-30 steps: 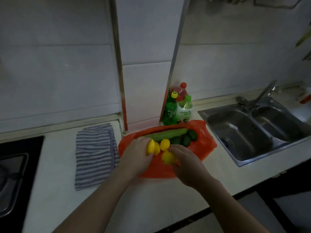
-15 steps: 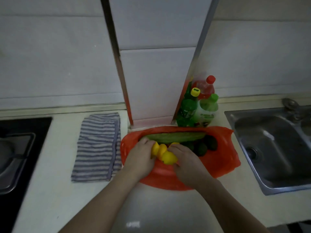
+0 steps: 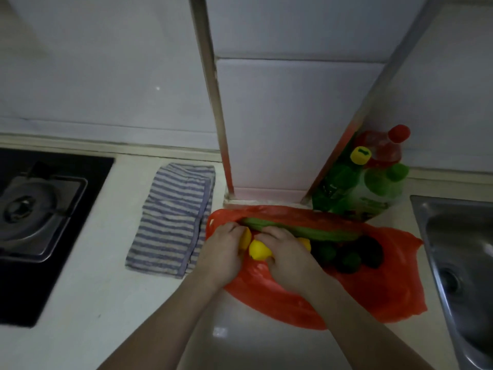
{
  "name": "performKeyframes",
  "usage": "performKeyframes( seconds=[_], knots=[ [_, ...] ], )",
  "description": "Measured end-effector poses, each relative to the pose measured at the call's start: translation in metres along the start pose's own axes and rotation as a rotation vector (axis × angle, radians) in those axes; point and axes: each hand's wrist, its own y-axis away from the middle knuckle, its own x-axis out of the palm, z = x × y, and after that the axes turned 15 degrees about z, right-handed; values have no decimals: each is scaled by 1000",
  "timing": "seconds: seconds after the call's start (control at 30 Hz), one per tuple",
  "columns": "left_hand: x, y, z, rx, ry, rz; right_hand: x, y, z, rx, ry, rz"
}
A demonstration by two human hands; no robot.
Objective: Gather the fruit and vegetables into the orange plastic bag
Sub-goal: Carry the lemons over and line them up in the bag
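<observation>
Fruit and vegetables all lie on top of the crumpled orange plastic bag (image 3: 373, 297), which is spread flat on the pale worktop (image 3: 93, 303) at about one o'clock from the person's body, and nothing can be seen inside it yet; judging from that, the gathering is at an early stage, with the bag's edges not yet drawn up around the load. The left hand (image 3: 222, 253) is curled, knuckles up, its fingertips closed against a small yellow lemon (image 3: 246, 237); whether it truly grips the lemon I cannot tell. The right hand (image 3: 289, 256) is cupped just beside it at three o'clock, fingers bent over a second yellow lemon (image 3: 258, 249) and touching the long green ridged gourd (image 3: 306, 232) that lies across the bag at twelve o'clock from the hands. A third yellow piece (image 3: 305, 241) peeps out past the right knuckles. At three o'clock sit dark round green fruits (image 3: 349, 259), about four, though the gloom makes the count uncertain. Further out: one striped folded cloth (image 3: 173, 217) at nine o'clock, one gas hob (image 3: 34, 209) beyond it, three plastic bottles (image 3: 373, 182) at one o'clock against the tiled wall, and one steel sink (image 3: 458, 249) at three o'clock.
</observation>
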Motion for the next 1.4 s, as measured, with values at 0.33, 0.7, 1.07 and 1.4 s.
performKeyframes(
  seconds=[0.33, 0.7, 1.07, 1.4],
  knots=[
    [12, -5, 14, -18, 0, -52, 10, -27, -9, -94, 48, 17],
    [20, -15, 22, 5, -19, -63, 24, -40, -18, -111, 48, -19],
    [16, -10, 21, 45, 7, -55, 26, -36, -16, -75, 43, -64],
    [2, 3, 16, 108, -47, -6, 18, -17, 0, 13, 32, -79]
  ],
)
